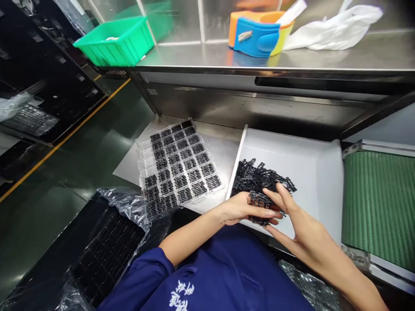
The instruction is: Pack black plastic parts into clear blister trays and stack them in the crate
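Observation:
My left hand [241, 208] is closed around a small stack of black slotted parts [259, 201], held over the front edge of a white tray [292, 144]. At the right of the stack, my right hand [292, 216] has its fingers spread, with fingertips near or touching the parts. Behind both hands a loose pile of black parts [256, 175] lies in the tray's left half. Left of the tray, a clear compartmented tray [147, 160] holds rows of black parts; several compartments on its left side hold none.
A green conveyor belt [379, 207] runs at the right. On the steel shelf [201, 56] above are a green bin [119, 43], a blue-orange-yellow holder [259, 36] and white cloth or plastic [333, 32]. Plastic-wrapped black trays [110, 250] stand at lower left.

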A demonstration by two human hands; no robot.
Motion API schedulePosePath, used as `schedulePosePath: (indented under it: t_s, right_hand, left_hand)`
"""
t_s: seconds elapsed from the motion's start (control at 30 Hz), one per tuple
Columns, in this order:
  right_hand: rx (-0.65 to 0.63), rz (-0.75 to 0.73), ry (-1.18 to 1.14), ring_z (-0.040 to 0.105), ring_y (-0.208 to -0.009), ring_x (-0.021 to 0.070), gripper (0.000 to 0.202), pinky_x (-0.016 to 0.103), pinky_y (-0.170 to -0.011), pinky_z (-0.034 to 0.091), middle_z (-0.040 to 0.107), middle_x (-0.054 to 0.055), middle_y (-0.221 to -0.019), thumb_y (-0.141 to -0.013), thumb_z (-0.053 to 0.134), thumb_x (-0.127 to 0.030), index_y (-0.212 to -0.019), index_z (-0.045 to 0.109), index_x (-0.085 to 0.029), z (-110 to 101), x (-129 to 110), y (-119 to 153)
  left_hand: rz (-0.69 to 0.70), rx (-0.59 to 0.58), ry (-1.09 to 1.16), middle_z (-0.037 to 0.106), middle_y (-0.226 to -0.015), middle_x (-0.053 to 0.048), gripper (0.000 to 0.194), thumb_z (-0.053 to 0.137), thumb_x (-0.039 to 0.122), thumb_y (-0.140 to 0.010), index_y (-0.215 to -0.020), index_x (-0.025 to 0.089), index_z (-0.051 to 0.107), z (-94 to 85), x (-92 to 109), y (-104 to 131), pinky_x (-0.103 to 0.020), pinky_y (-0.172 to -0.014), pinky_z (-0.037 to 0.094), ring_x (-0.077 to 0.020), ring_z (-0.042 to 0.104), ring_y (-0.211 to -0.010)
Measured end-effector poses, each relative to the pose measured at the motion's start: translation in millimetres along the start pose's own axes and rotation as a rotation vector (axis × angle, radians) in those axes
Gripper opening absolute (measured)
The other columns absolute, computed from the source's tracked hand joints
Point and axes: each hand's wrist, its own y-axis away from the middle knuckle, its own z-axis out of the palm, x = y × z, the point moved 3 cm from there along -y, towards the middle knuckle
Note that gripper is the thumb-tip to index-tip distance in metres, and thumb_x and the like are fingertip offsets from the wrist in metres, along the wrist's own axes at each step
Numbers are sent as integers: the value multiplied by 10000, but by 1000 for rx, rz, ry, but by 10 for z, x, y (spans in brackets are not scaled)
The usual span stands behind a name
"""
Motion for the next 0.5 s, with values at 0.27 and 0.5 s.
schedulePosePath:
  t_s: [0.27,0.5]
  right_hand:
    - [115,332,-40,661,-1178,272,691,413,-987,545,643,102,-1368,-889,631,-552,-1492,449,-268,-678,1008,447]
    - [641,909,410,561,-1189,530,702,716,-828,405,666,261,-1077,-782,419,-839,-962,728,-234,-2197,2542,1195]
  left_hand:
    - [-86,-78,-46,756,-904,-116,491,930,352,-575,-956,102,746,354,-156,-390,-351,-836,547,-188,713,-768]
    - [-64,-40,9,751,-964,-133,469,932,326,-588,-952,102,740,658,-182,-663,-373,-853,548,-204,719,-833]
